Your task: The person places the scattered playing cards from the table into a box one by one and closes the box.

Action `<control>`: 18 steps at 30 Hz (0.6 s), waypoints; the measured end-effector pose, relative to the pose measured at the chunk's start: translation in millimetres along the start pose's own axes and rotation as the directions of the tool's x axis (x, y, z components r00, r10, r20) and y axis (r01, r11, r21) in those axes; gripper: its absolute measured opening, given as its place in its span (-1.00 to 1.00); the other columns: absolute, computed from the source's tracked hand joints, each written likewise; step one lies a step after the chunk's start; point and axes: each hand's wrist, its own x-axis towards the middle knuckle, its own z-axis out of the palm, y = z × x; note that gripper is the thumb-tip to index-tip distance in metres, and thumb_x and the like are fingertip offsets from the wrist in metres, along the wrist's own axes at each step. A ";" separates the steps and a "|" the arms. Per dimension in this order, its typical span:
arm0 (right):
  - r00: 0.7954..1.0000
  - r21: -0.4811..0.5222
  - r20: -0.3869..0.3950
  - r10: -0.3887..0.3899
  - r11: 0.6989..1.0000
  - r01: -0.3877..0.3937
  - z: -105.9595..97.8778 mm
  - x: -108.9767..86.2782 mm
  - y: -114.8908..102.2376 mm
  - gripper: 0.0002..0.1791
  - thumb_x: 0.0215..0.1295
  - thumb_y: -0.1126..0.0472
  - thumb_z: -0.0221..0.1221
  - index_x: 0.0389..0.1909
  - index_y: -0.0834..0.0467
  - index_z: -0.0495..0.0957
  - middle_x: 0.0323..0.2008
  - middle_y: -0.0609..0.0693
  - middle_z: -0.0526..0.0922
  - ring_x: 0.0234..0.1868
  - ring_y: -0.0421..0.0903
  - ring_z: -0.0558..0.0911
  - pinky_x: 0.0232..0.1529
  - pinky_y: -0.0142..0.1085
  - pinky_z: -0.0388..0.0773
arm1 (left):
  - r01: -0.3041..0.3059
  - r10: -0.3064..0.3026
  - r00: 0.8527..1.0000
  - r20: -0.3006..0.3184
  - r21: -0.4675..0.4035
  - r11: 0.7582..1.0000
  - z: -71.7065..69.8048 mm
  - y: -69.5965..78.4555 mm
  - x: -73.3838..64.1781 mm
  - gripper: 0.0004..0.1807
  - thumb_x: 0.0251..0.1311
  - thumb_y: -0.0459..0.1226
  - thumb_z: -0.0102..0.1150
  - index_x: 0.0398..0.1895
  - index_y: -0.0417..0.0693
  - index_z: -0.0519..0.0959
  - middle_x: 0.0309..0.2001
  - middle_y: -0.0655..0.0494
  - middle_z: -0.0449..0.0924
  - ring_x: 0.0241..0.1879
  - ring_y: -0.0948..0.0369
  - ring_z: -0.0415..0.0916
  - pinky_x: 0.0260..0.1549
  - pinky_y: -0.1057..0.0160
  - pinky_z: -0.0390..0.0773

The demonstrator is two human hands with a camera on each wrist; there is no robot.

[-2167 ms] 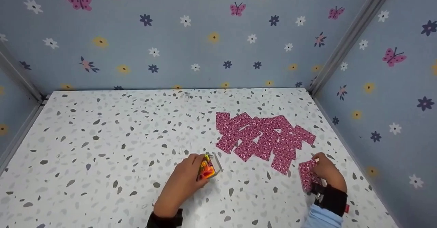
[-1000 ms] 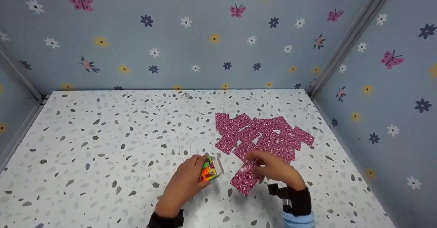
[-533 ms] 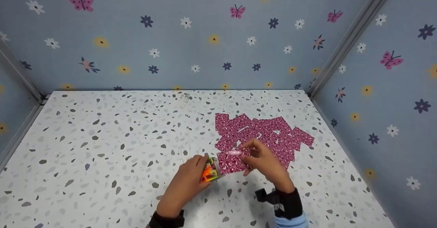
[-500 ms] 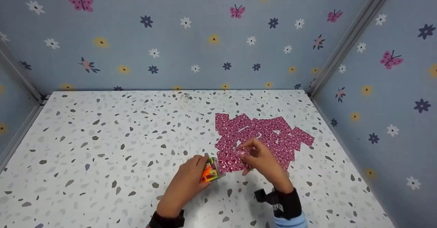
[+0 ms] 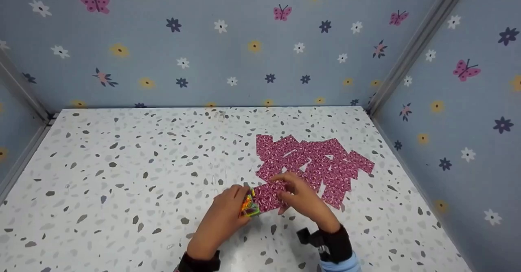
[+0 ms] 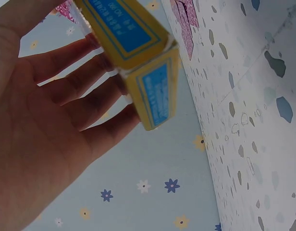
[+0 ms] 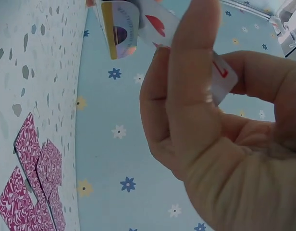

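Observation:
In the head view my left hand (image 5: 220, 221) grips a small playing-card box (image 5: 251, 209), its fingers over the side. The left wrist view shows the box (image 6: 131, 36) as yellow with blue printed panels, held between thumb and fingers. My right hand (image 5: 304, 203) pinches playing cards (image 5: 266, 197) with pink patterned backs. Their left end meets the open end of the box. Seen from the right wrist, a white card face (image 7: 162, 23) with red hearts points toward the box's raised flap (image 7: 123, 31). How many cards I hold is hidden.
Many more pink-backed cards (image 5: 317, 154) lie spread and overlapping on the speckled white table (image 5: 134, 162), just beyond my right hand. A blue flowered wall (image 5: 236, 31) stands at the back, and another (image 5: 460, 113) rises on the right.
My right hand has picked up cards from the table's right side and carried them left to the box opening. The left hand stays in place, still gripping the box.

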 end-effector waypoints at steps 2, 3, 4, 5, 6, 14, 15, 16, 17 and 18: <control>1.000 -0.031 -0.004 -0.011 0.999 0.011 1.9 0.2 -0.9 -0.52 0.25 0.48 -0.04 0.22 0.26 0.31 0.11 0.29 0.28 -0.43 -0.14 0.50 -0.46 -0.18 0.64 | 0.003 -0.003 1.000 0.006 0.000 1.000 0.2 0.5 0.8 -0.30 -0.18 -0.23 0.41 0.10 -0.29 0.41 -0.06 -0.09 0.49 -0.13 0.03 0.49 -0.12 0.01 0.51; 1.000 -0.046 -0.010 -0.014 0.999 0.013 2.5 -0.1 -1.4 -0.50 0.26 0.47 -0.04 0.24 0.24 0.29 0.11 0.29 0.28 -0.41 -0.14 0.51 -0.45 -0.19 0.64 | 0.003 -0.003 1.000 0.007 0.001 1.000 0.4 0.7 1.2 -0.30 -0.18 -0.23 0.41 0.10 -0.29 0.41 -0.06 -0.09 0.49 -0.12 0.03 0.49 -0.11 0.01 0.51; 1.000 -0.061 -0.024 -0.014 0.998 0.013 2.7 -0.6 -2.3 -0.49 0.26 0.46 -0.03 0.26 0.23 0.27 0.08 0.29 0.29 -0.40 -0.13 0.51 -0.45 -0.20 0.64 | 0.004 -0.004 1.000 0.008 0.002 1.000 0.5 0.9 1.6 -0.30 -0.18 -0.23 0.41 0.10 -0.29 0.41 -0.06 -0.09 0.49 -0.12 0.03 0.49 -0.11 0.02 0.51; 0.999 -0.068 -0.037 -0.020 0.998 0.018 2.8 -1.2 -3.2 -0.48 0.26 0.47 -0.04 0.27 0.24 0.25 0.05 0.30 0.30 -0.38 -0.12 0.50 -0.45 -0.20 0.64 | 0.006 -0.006 1.000 0.008 0.003 1.000 0.9 1.0 1.9 -0.30 -0.17 -0.23 0.41 0.10 -0.30 0.41 -0.06 -0.09 0.49 -0.12 0.03 0.49 -0.11 0.02 0.51; 0.998 -0.075 -0.055 -0.028 0.997 0.024 2.9 -2.0 -3.9 -0.48 0.25 0.48 -0.05 0.26 0.25 0.23 0.02 0.30 0.31 -0.37 -0.11 0.50 -0.45 -0.18 0.64 | 0.006 -0.006 1.000 0.009 0.004 1.000 1.0 1.3 1.9 -0.30 -0.16 -0.22 0.41 0.10 -0.30 0.41 -0.06 -0.09 0.49 -0.11 0.03 0.49 -0.11 0.02 0.51; 0.985 -0.172 -0.158 -0.066 0.984 0.038 9.6 -3.1 -10.0 -0.59 0.16 0.57 -0.05 0.08 0.37 0.35 -0.21 0.23 0.40 -0.31 -0.03 0.53 -0.47 -0.29 0.64 | 0.006 -0.006 1.000 -0.005 0.012 1.000 0.9 1.7 -0.6 -0.32 -0.15 -0.22 0.40 0.10 -0.28 0.42 -0.07 -0.06 0.49 -0.12 0.04 0.49 -0.12 0.03 0.51; 0.985 -0.180 -0.157 -0.066 0.983 0.037 11.5 -2.3 -10.7 -0.60 0.16 0.57 -0.03 0.06 0.38 0.36 -0.22 0.24 0.41 -0.30 -0.02 0.54 -0.48 -0.32 0.63 | 0.005 -0.005 1.000 -0.004 0.011 1.000 0.7 1.6 -0.9 -0.32 -0.15 -0.22 0.40 0.10 -0.28 0.42 -0.07 -0.06 0.49 -0.12 0.05 0.49 -0.12 0.03 0.51; 0.986 -0.189 -0.155 -0.066 0.981 0.036 13.6 -1.7 -11.4 -0.61 0.15 0.57 -0.02 0.04 0.37 0.37 -0.23 0.24 0.42 -0.30 -0.01 0.55 -0.49 -0.34 0.63 | 0.006 -0.006 1.000 -0.003 0.011 1.000 0.5 1.5 -1.1 -0.32 -0.15 -0.22 0.40 0.10 -0.28 0.43 -0.07 -0.06 0.49 -0.12 0.05 0.49 -0.12 0.03 0.51; 0.986 -0.206 -0.153 -0.064 0.978 0.032 15.9 -0.8 -11.9 -0.61 0.15 0.57 -0.01 0.04 0.37 0.38 -0.24 0.23 0.43 -0.31 -0.01 0.56 -0.50 -0.34 0.62 | 0.009 -0.009 1.000 0.001 0.008 1.000 0.0 1.6 -1.3 -0.32 -0.16 -0.22 0.39 0.11 -0.28 0.42 -0.07 -0.06 0.49 -0.12 0.05 0.48 -0.12 0.02 0.51; 0.986 -0.230 -0.151 -0.068 0.973 0.032 18.2 0.0 -12.5 -0.62 0.15 0.56 0.01 0.03 0.36 0.39 -0.25 0.22 0.44 -0.32 -0.01 0.56 -0.51 -0.36 0.61 | 0.012 -0.012 1.000 0.005 0.006 1.000 -0.5 1.7 -1.3 -0.32 -0.15 -0.22 0.39 0.11 -0.28 0.42 -0.07 -0.05 0.49 -0.11 0.05 0.48 -0.11 0.02 0.51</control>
